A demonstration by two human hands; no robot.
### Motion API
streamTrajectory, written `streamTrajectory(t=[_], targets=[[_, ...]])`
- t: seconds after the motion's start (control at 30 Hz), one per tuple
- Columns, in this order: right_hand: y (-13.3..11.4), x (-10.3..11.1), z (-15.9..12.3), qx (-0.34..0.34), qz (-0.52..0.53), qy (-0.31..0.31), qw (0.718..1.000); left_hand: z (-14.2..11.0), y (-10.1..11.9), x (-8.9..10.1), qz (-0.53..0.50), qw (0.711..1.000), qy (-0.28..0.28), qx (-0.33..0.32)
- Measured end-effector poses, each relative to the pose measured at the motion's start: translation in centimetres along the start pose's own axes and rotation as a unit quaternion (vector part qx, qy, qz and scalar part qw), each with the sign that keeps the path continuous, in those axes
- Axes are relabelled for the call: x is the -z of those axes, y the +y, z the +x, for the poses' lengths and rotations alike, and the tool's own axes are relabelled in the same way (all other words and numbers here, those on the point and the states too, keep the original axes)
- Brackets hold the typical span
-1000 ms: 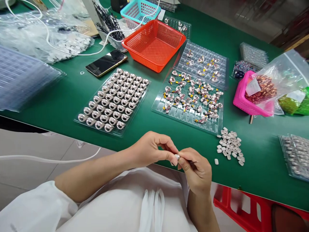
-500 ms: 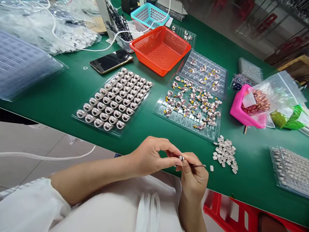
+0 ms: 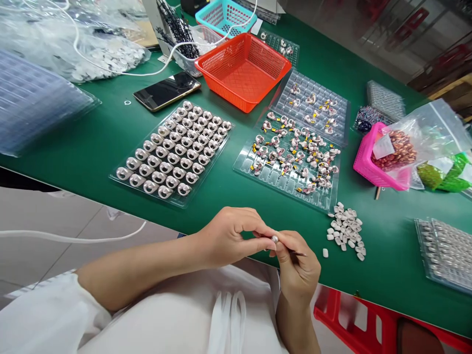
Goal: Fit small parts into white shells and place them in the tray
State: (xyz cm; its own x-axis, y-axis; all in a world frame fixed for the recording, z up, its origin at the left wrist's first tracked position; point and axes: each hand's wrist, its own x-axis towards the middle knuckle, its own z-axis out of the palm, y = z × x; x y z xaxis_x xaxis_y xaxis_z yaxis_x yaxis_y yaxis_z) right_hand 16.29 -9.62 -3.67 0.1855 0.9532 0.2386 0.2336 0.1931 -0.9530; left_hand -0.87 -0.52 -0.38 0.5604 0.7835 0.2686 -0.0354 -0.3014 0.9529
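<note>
My left hand (image 3: pixel 234 237) pinches a small silvery-white rounded part (image 3: pixel 275 239) between thumb and fingertips, low in front of me at the table edge. Fingertips of my right hand (image 3: pixel 299 270) close on the same part from the other side, so most of it is hidden. A thin dark stick-like tool (image 3: pixel 298 253) also lies in my right hand, its end poking out to the right. Beyond my hands, silvery earbud-like shells (image 3: pixel 173 158) stand in rows on a clear tray. Small white parts with wires and yellow tabs (image 3: pixel 295 142) lie jumbled on another clear tray.
Loose small white caps (image 3: pixel 344 228) lie right of my hands. Farther back are a phone (image 3: pixel 166 91), a red basket (image 3: pixel 241 73), a blue basket (image 3: pixel 225 18) and a pink basket (image 3: pixel 379 169). Stacked trays (image 3: pixel 37 103) stand left; a filled tray (image 3: pixel 444 250) stands right.
The small part has turned between my fingertips: a dark area showed on it before, now a rounded silvery side does. The tool's tip has shifted slightly left.
</note>
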Motion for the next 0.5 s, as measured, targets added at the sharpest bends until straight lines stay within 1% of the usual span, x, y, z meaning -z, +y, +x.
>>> streamTrajectory(t=[0.13,0.2,0.23,0.27,0.33,0.43,0.5], targets=[[-0.3,0.5,0.3,0.037,-0.039,-0.037,0.998,-0.2,-0.1,0.1,0.006,1.000,-0.013,-0.019],[-0.7,0.7,0.6,0.055,-0.050,-0.059,0.995,-0.3,-0.1,0.2,-0.004,1.000,-0.023,-0.012],[-0.9,0.8,0.8,0.061,-0.053,-0.071,0.994,-0.3,0.0,0.3,-0.013,0.999,-0.030,0.003],[-1.1,0.9,1.0,0.063,-0.054,-0.083,0.993,-0.2,0.1,0.5,-0.023,0.999,-0.039,0.029],[-1.4,1.1,1.3,0.064,-0.050,-0.108,0.991,0.0,0.3,0.9,-0.045,0.991,-0.065,0.109],[-1.7,1.4,1.6,0.059,-0.034,-0.151,0.986,0.3,0.4,1.4,-0.087,0.962,-0.097,0.238],[-1.8,1.5,1.7,0.052,-0.022,-0.172,0.983,0.5,0.2,1.6,-0.118,0.946,-0.109,0.283]])
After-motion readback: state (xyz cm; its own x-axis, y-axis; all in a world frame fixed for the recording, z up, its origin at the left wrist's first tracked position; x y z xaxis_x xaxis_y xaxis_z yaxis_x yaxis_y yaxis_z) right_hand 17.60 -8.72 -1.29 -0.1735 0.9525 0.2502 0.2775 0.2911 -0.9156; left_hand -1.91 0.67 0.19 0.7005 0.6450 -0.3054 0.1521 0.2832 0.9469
